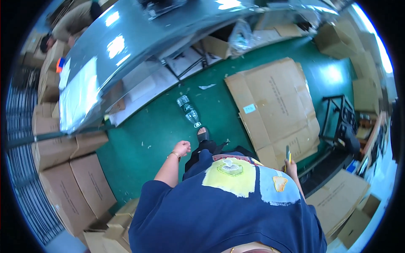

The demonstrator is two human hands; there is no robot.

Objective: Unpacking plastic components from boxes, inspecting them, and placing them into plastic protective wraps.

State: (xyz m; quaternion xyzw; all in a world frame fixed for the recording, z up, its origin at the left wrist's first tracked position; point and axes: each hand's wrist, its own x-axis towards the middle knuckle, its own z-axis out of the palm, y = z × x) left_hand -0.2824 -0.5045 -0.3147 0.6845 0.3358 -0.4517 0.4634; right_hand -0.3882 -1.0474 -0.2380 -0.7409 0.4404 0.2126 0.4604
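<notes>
My left hand [182, 149] hangs over the green floor with its fingers curled in, and nothing shows in it. Below my right side, my right hand [291, 168] is closed round a slim yellow and grey box cutter [288, 154], its tip pointing away from me. Flattened cardboard boxes [276, 107] lie in a stack on the floor just beyond that hand. A clear plastic bottle [188, 110] lies on its side ahead of my foot [203, 134].
A long table [139, 25] with a glossy covering and a low shelf runs across the far left. Cartons [69, 189] are stacked at left, beside another person [76, 23]. A black metal-framed stool [341, 120] and more cardboard [337, 194] stand at right.
</notes>
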